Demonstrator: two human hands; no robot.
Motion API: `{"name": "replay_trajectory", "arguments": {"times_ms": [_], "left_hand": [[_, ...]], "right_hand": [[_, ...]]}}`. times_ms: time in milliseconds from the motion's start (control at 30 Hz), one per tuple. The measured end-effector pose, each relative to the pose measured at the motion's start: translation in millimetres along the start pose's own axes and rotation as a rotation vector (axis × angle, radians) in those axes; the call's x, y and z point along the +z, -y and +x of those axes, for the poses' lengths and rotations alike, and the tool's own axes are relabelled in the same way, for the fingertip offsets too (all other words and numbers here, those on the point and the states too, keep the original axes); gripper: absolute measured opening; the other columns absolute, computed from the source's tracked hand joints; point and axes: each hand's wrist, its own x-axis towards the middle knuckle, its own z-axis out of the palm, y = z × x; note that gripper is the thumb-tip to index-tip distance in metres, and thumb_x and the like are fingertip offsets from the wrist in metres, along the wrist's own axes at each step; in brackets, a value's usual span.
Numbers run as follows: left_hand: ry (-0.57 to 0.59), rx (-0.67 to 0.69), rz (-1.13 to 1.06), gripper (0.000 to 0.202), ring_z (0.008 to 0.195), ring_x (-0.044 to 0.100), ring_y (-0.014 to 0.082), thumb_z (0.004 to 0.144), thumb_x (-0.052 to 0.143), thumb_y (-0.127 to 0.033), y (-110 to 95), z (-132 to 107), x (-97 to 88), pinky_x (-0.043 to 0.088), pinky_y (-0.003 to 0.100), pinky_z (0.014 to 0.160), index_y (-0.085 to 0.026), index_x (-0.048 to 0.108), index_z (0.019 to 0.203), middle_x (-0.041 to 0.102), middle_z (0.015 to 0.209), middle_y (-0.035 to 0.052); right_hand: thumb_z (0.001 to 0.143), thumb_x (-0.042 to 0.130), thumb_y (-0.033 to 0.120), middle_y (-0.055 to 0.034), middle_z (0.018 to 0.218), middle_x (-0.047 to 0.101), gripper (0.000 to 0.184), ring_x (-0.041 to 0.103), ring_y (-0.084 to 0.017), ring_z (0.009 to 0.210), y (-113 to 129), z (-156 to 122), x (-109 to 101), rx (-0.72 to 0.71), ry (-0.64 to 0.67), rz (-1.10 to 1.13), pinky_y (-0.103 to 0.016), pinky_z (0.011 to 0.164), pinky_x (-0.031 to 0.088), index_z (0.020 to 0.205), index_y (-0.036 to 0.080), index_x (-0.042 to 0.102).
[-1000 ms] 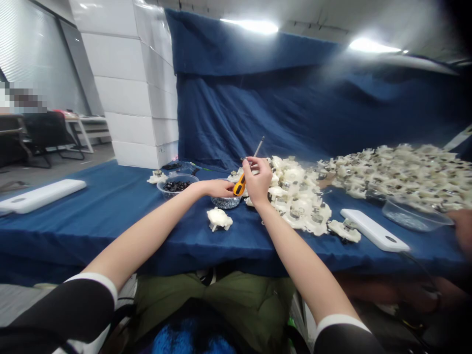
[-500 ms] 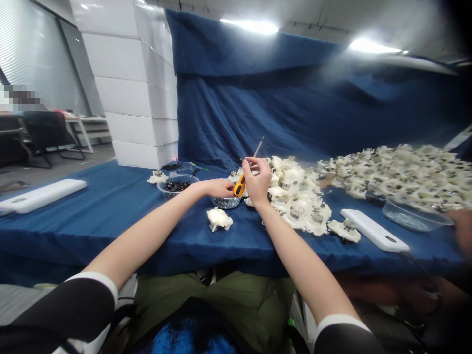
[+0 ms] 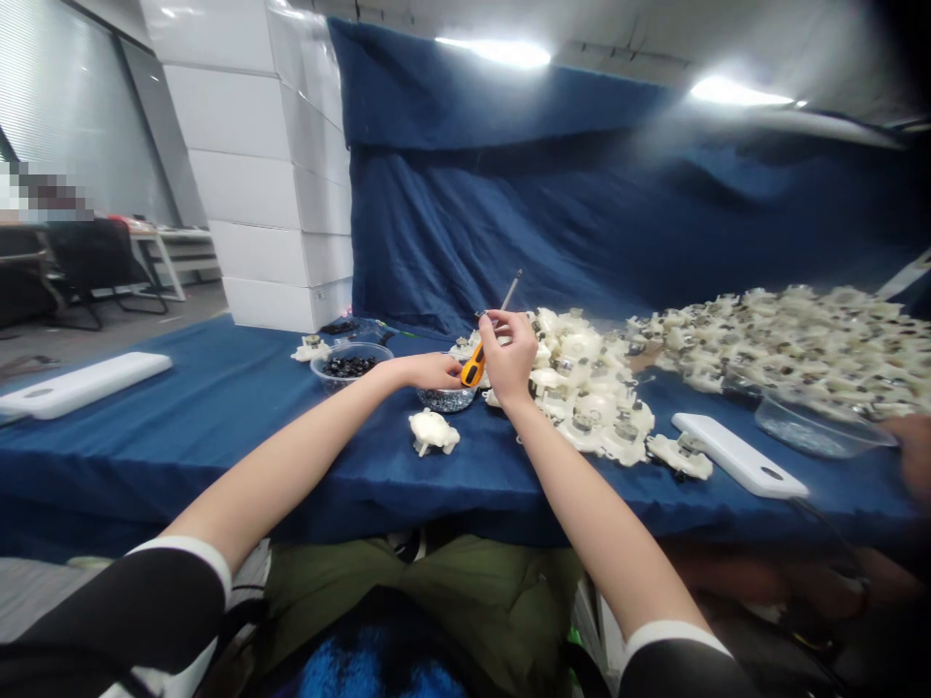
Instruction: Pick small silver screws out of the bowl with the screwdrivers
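Observation:
My right hand (image 3: 509, 354) is closed round a screwdriver (image 3: 489, 334) with an orange handle, its thin shaft pointing up and to the right. My left hand (image 3: 429, 370) reaches over a small clear bowl of tiny metal parts (image 3: 445, 397), fingers curled at its rim; what they pinch is too small to see. One white plastic part (image 3: 433, 431) lies alone on the blue cloth in front of both hands. A heap of similar white parts (image 3: 589, 393) sits just right of my right hand.
A clear bowl of dark pieces (image 3: 349, 364) stands left of my hands. White flat slabs lie at the far left (image 3: 80, 383) and at the right (image 3: 738, 451). Another clear bowl (image 3: 815, 427), a larger parts heap (image 3: 792, 344) and another person's hand (image 3: 913, 456) are at the right.

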Motion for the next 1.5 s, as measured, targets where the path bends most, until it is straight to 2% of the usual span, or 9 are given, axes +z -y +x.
{"name": "replay_trajectory", "arguments": {"times_ms": [400, 633, 1033, 1267, 1500], "left_hand": [[-0.005, -0.027, 0.026, 0.039, 0.078, 0.06, 0.0178, 0.089, 0.052, -0.049, -5.9, -4.4, -1.7, 0.038, 0.025, 0.066, -0.016, 0.072, 0.095, 0.072, 0.092, 0.0051], [0.023, -0.035, 0.007, 0.041, 0.085, 0.063, 0.0189, 0.088, 0.053, -0.051, -4.0, -4.0, -2.2, 0.04, 0.025, 0.07, -0.019, 0.074, 0.102, 0.074, 0.1, 0.0045], [0.055, -0.041, 0.035, 0.044, 0.084, 0.062, 0.0188, 0.088, 0.053, -0.053, -0.7, 0.3, -0.9, 0.042, 0.025, 0.072, -0.019, 0.075, 0.105, 0.074, 0.102, 0.0054], [0.034, -0.069, 0.024, 0.041, 0.062, 0.046, 0.0137, 0.087, 0.052, -0.051, -1.7, -1.0, -0.4, 0.033, 0.029, 0.06, -0.016, 0.067, 0.073, 0.062, 0.072, 0.0032], [0.017, -0.05, 0.012, 0.04, 0.065, 0.049, 0.0147, 0.086, 0.054, -0.052, -3.3, -3.0, -1.3, 0.035, 0.028, 0.063, -0.016, 0.07, 0.078, 0.065, 0.075, 0.0034]], "right_hand": [[0.094, 0.064, 0.035, -0.0022, 0.091, 0.064, 0.018, 0.063, -0.014, 0.077, 0.0, -0.2, 0.4, 0.011, 0.0, 0.025, -0.031, 0.077, 0.054, 0.096, 0.02, 0.073], [0.094, 0.064, 0.036, -0.0023, 0.092, 0.064, 0.018, 0.063, -0.014, 0.078, 0.1, -0.2, 0.0, 0.008, 0.002, 0.031, -0.031, 0.077, 0.054, 0.096, 0.02, 0.072], [0.095, 0.063, 0.035, -0.0023, 0.091, 0.064, 0.018, 0.063, -0.014, 0.078, 0.9, 0.2, 0.0, -0.001, 0.005, 0.005, -0.029, 0.077, 0.054, 0.096, 0.02, 0.072], [0.095, 0.063, 0.036, -0.0027, 0.092, 0.065, 0.018, 0.063, -0.015, 0.078, 0.2, 0.6, 0.1, 0.004, 0.005, 0.003, -0.03, 0.077, 0.054, 0.096, 0.02, 0.072], [0.095, 0.063, 0.037, -0.0023, 0.09, 0.064, 0.019, 0.063, -0.015, 0.077, -0.6, 0.0, 0.4, 0.007, 0.0, 0.005, -0.03, 0.076, 0.054, 0.095, 0.02, 0.072]]}}
